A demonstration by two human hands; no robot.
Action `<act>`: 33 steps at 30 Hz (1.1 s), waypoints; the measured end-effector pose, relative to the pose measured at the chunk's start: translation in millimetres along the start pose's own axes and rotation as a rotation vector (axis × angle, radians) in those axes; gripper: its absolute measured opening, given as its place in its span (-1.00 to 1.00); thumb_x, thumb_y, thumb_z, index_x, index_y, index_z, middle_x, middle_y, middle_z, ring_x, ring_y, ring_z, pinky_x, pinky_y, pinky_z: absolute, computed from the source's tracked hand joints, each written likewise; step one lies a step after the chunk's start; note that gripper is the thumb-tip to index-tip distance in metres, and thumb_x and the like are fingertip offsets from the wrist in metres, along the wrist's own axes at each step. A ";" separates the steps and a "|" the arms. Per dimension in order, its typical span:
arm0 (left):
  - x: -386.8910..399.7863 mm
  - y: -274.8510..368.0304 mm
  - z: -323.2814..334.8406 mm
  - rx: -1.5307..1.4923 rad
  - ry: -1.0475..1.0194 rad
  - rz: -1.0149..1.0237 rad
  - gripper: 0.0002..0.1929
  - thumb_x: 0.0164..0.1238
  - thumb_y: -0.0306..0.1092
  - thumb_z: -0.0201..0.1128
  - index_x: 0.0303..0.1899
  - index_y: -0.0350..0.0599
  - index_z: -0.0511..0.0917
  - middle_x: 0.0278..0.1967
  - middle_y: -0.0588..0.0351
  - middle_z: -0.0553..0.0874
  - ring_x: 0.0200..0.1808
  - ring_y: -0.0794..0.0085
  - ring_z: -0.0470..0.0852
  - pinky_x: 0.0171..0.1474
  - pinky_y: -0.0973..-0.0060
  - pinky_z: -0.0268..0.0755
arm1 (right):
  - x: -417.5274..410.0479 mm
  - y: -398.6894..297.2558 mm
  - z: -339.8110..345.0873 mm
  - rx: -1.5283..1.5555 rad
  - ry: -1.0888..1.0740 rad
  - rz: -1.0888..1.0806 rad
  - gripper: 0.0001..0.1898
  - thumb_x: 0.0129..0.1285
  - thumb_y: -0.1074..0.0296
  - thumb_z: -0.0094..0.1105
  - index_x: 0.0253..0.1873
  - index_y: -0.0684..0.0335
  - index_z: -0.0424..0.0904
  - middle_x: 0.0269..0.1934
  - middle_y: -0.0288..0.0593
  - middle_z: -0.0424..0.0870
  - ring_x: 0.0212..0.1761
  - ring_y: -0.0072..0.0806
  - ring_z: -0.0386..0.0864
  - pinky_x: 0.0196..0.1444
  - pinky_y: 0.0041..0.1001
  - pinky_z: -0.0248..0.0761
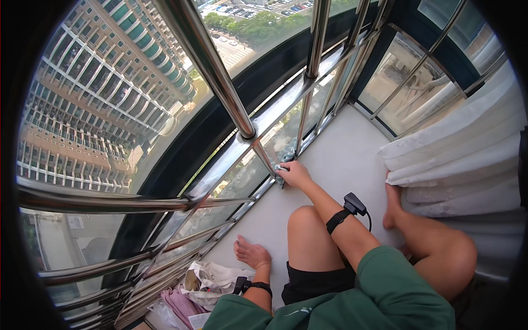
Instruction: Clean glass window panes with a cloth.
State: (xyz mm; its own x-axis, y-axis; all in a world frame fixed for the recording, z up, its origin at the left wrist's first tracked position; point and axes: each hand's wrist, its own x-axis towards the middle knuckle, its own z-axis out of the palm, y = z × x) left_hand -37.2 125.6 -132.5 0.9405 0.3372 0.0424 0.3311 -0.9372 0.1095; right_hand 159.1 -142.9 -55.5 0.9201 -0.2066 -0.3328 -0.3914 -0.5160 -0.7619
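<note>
My right hand [293,173] grips a bluish-grey cloth [280,181] at the foot of an upright metal railing bar [264,159], close to the bottom rail along the window. Part of the cloth shows beyond my fingers, against the glass. My left hand [251,251] is at the lower left over the pale sill [231,243], its fingers apart and nothing in it. Whether it rests on the surface I cannot tell.
A cream cloth bag [218,276] and a pink cloth [181,303] lie below my left hand. Polished metal bars [214,70] run along the window. A white curtain [458,136] hangs at the right beside my bare foot. Tall buildings stand outside.
</note>
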 end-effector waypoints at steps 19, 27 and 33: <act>-5.4 18.3 3.1 -0.020 -0.001 0.031 -0.22 0.22 -0.38 0.13 0.55 -0.18 0.20 0.42 -0.17 0.29 0.48 -0.07 0.21 0.50 0.01 0.02 | 32.8 41.5 17.4 0.079 0.093 0.051 -0.55 0.26 0.37 0.07 0.22 0.31 0.66 -0.17 0.23 0.78 -0.18 0.01 0.79 -0.08 -0.06 0.66; -8.5 24.4 7.9 0.002 -0.001 0.022 -0.22 0.19 -0.39 0.14 0.53 -0.20 0.22 0.42 -0.19 0.29 0.47 -0.08 0.22 0.50 -0.01 0.03 | 44.8 54.8 0.9 0.702 -0.221 0.335 -0.45 0.24 0.35 0.22 0.36 0.26 0.62 -0.58 -0.15 0.54 -0.74 -0.39 0.44 -0.69 -0.27 0.44; 0.2 1.0 -2.2 0.002 0.047 0.020 -0.23 0.19 -0.40 0.11 0.53 -0.22 0.23 0.39 -0.20 0.31 0.47 -0.10 0.23 0.49 -0.04 0.03 | 19.4 18.2 18.1 0.689 -0.201 0.357 -0.35 0.26 0.16 0.44 0.39 0.35 0.57 -0.15 0.07 0.77 -0.47 -0.32 0.66 -0.55 -0.25 0.62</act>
State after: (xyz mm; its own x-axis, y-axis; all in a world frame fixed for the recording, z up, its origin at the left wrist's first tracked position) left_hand -36.9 124.9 -130.3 0.9424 0.3219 0.0915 0.3121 -0.9441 0.1062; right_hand 169.7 -141.2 -85.8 0.7432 -0.0745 -0.6649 -0.6428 0.1962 -0.7405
